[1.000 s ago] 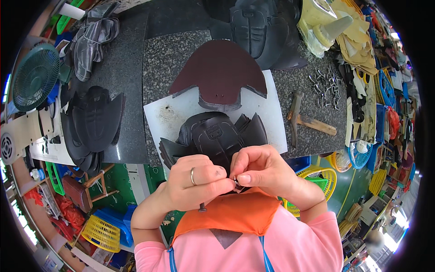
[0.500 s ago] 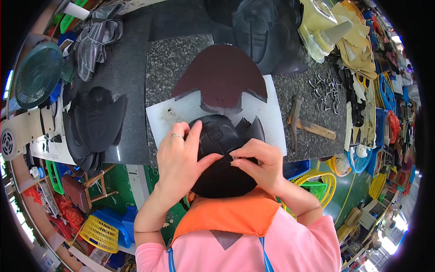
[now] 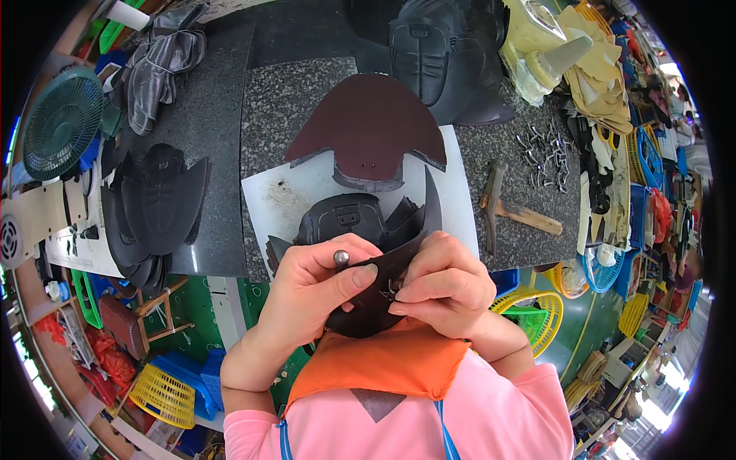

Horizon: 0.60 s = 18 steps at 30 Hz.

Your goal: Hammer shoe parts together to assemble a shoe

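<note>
A black piece [image 3: 395, 263], tilted up before the apron [image 3: 383, 364], is gripped by the curled fingers of the left hand [image 3: 318, 284], where a metal tool [image 3: 342, 258] is also tucked, and of the right hand [image 3: 448, 287], presumably so that a metal fitting [image 3: 389, 294] is exposed.

Left hand [image 3: 313, 287] and right hand [image 3: 447, 287] pinching
</note>
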Available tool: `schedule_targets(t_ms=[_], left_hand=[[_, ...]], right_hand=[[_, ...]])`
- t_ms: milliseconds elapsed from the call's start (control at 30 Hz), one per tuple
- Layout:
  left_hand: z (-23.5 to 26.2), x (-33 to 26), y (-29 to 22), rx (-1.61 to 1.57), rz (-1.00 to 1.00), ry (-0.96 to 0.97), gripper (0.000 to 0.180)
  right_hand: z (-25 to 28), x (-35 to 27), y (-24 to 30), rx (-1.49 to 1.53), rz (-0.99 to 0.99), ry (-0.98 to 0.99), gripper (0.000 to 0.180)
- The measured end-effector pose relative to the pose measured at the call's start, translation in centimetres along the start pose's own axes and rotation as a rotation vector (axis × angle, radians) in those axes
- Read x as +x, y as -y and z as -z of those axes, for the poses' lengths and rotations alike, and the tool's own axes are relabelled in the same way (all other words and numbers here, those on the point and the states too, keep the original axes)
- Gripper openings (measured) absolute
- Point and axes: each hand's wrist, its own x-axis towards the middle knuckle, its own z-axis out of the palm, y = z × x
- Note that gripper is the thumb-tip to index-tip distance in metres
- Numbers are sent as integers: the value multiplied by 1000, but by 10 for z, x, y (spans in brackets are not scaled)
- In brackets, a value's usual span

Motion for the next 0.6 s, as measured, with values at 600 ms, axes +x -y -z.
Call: schedule_targets(t_ms=[600], left_hand=[[-3,-3,9,-17,-50,29,11]], right_hand=[[-5,-12,-4,-78,13,-145,30]])
